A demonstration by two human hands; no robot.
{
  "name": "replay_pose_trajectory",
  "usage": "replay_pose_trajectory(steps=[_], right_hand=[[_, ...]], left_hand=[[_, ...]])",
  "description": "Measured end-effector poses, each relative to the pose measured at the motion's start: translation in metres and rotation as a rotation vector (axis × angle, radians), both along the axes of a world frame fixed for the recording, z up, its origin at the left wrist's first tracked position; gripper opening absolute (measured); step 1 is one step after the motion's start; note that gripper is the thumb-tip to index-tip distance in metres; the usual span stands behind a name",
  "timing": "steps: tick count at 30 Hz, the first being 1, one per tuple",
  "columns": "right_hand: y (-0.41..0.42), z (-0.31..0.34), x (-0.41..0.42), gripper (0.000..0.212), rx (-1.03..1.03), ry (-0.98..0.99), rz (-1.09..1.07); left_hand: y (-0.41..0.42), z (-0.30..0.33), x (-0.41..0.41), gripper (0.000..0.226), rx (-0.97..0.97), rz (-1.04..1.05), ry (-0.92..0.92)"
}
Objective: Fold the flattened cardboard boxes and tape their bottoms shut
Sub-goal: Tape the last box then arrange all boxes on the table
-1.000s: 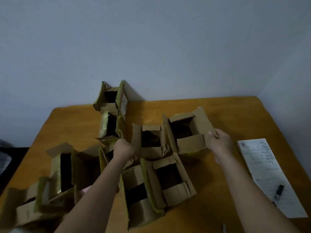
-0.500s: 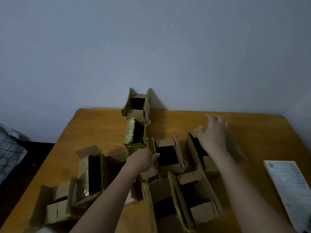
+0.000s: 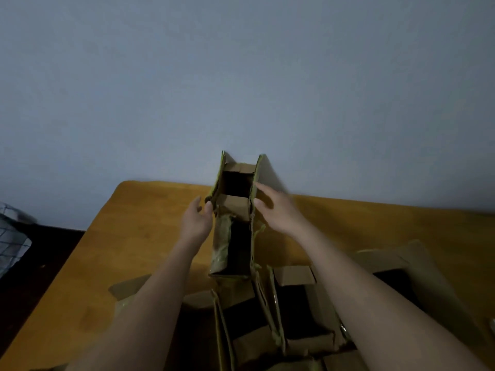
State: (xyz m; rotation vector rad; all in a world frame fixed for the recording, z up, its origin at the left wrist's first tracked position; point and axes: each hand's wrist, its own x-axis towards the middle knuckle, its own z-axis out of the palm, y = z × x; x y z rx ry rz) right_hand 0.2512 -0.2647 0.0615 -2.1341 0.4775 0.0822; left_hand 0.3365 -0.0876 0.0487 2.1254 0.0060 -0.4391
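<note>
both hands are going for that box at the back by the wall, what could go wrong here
1. The far box stands at the table's back edge; a loose grip from the left hand and right hand, both open beside it, could tip it.
2. The taped box sits right against it and may get dragged along.
3. Both forearms reach over the open boxes in front and could knock their raised flaps.

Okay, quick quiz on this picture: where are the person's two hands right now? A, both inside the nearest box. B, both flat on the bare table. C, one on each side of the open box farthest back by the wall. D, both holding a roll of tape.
C: the left hand and right hand reach with fingers extended to either side of the far box, which stands open at the back of the table by the wall.
</note>
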Motion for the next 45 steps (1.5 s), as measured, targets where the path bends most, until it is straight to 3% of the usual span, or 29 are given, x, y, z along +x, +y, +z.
replay_pose_trajectory(steps=[3, 9, 12, 15, 21, 26, 31, 35, 36, 38, 40, 43, 45], right_hand=[[0.002, -0.013, 0.026, 0.049, 0.148, -0.056, -0.043], [-0.004, -0.038, 0.057, 0.046, 0.166, -0.082, -0.188], [-0.004, -0.049, 0.056, 0.048, 0.189, -0.098, -0.267], [0.0, -0.054, 0.052, 0.048, 0.203, -0.129, -0.306], [-0.004, -0.044, 0.033, 0.048, 0.086, -0.232, -0.407], [-0.038, -0.023, -0.01, 0.049, -0.105, -0.204, -0.452], [-0.055, -0.01, -0.046, 0.053, -0.224, -0.034, -0.291], [-0.038, -0.016, -0.061, 0.058, -0.15, 0.051, -0.235], [-0.034, -0.017, -0.063, 0.063, -0.143, 0.085, -0.225], [-0.026, -0.017, -0.066, 0.069, -0.17, 0.168, -0.161], [-0.018, -0.014, -0.068, 0.062, -0.253, 0.243, -0.094], [-0.01, 0.0, -0.075, 0.057, -0.428, 0.294, -0.065], [-0.001, 0.016, -0.082, 0.058, -0.481, 0.199, -0.09]], left_hand=[[-0.012, -0.015, 0.016, 0.04, -0.067, -0.07, 0.044], [-0.015, -0.036, 0.025, 0.032, -0.19, -0.074, 0.035], [-0.012, -0.039, 0.021, 0.075, -0.118, -0.067, 0.283], [-0.012, -0.044, 0.006, 0.085, 0.026, -0.227, 0.369], [-0.002, -0.057, -0.002, 0.047, 0.051, -0.15, 0.333], [0.005, -0.045, -0.004, 0.044, 0.039, -0.111, 0.363], [0.01, -0.038, -0.007, 0.047, 0.044, -0.072, 0.402], [0.004, -0.03, -0.013, 0.025, 0.005, -0.135, 0.391], [0.004, -0.026, -0.015, 0.028, -0.002, -0.15, 0.379], [0.005, -0.021, -0.018, 0.058, 0.015, -0.17, 0.349], [0.008, -0.016, -0.023, 0.076, 0.045, -0.188, 0.336], [0.019, -0.007, -0.028, 0.075, 0.076, -0.191, 0.3], [0.032, 0.004, -0.032, 0.068, 0.118, -0.152, 0.222]])
